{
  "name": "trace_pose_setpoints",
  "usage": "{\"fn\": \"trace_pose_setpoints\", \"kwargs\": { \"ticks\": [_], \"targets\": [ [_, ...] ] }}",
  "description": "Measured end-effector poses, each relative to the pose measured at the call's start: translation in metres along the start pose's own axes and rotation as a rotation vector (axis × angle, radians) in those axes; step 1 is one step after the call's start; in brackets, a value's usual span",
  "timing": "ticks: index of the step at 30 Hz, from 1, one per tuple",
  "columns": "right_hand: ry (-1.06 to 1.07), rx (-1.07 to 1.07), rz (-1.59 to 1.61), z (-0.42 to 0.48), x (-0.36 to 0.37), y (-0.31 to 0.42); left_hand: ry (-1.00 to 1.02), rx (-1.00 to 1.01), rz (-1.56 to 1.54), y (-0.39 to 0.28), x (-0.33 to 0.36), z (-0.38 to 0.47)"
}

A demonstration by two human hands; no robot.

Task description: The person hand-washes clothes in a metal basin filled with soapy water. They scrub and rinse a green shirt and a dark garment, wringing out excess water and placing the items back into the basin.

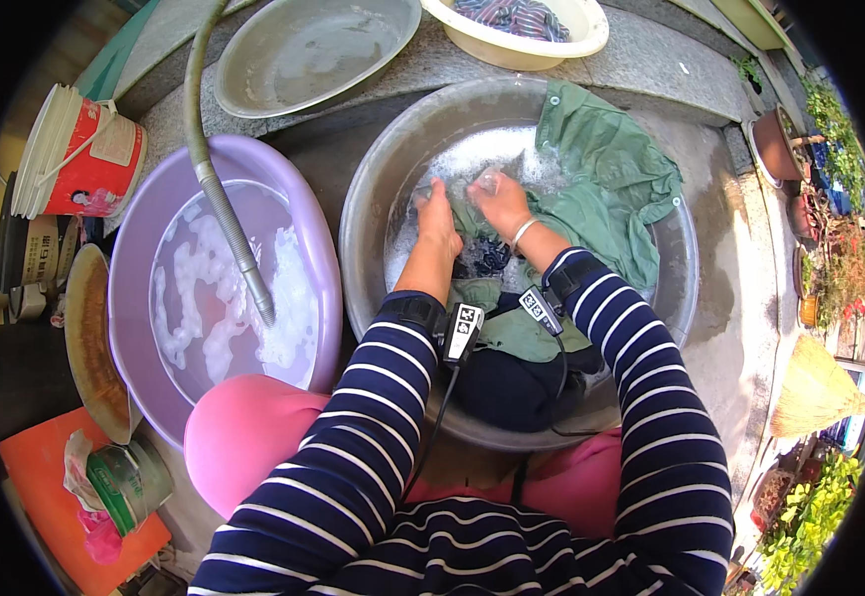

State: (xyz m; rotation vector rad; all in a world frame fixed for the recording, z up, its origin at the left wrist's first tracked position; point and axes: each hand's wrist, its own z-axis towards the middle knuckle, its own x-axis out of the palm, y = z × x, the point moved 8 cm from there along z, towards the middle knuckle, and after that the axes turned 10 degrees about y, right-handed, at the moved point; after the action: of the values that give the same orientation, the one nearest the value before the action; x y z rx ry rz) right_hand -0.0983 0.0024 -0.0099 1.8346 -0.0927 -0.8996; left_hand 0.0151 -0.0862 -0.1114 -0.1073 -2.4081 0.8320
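Note:
A large metal basin (373, 179) stands before me with sudsy water, a green garment (604, 179) with buttons draped over its far right rim, and dark cloth (514, 391) at its near side. My left hand (438, 216) is over the suds, its fingers bent at a wet, see-through or foamy patch. Just to its right, my right hand (503, 205) curls its fingers around something clear or foamy. Whether either hand grips cloth cannot be told. A dark patterned cloth (493, 257) lies in the water between my wrists.
At left, a ribbed hose (227, 223) runs into a purple tub (130, 298) of foamy water. Beyond are an empty-looking metal basin (313, 52) and a cream basin (522, 52) holding striped cloth, both on a stone step. A red-and-white bucket (97, 160) stands left; a straw broom (816, 391) lies right.

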Motion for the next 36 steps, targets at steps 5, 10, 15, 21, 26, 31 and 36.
{"fn": "trace_pose_setpoints", "kwargs": {
  "ticks": [5, 10, 15, 21, 26, 31, 36],
  "targets": [
    [0.122, -0.321, -0.139, -0.028, 0.005, 0.081, 0.231, -0.148, -0.248, 0.006, 0.042, -0.03],
    [-0.019, 0.077, -0.384, -0.021, -0.036, 0.065, 0.147, -0.129, -0.074, 0.001, 0.073, -0.063],
    [0.041, -0.067, -0.302, -0.033, -0.028, 0.082, 0.453, -0.178, -0.139, -0.006, 0.096, -0.069],
    [-0.148, 0.099, -0.285, -0.04, -0.045, 0.07, 0.271, -0.097, -0.016, -0.002, 0.073, -0.059],
    [0.015, -0.171, -0.329, -0.04, -0.024, 0.088, 0.753, -0.054, -0.231, -0.009, 0.106, -0.067],
    [-0.06, 0.074, -0.273, -0.035, -0.026, 0.066, 0.242, -0.125, 0.038, -0.001, 0.067, -0.054],
    [0.012, -0.182, -0.36, -0.038, -0.013, 0.096, 0.486, -0.059, -0.141, -0.014, 0.084, -0.066]
  ]
}}
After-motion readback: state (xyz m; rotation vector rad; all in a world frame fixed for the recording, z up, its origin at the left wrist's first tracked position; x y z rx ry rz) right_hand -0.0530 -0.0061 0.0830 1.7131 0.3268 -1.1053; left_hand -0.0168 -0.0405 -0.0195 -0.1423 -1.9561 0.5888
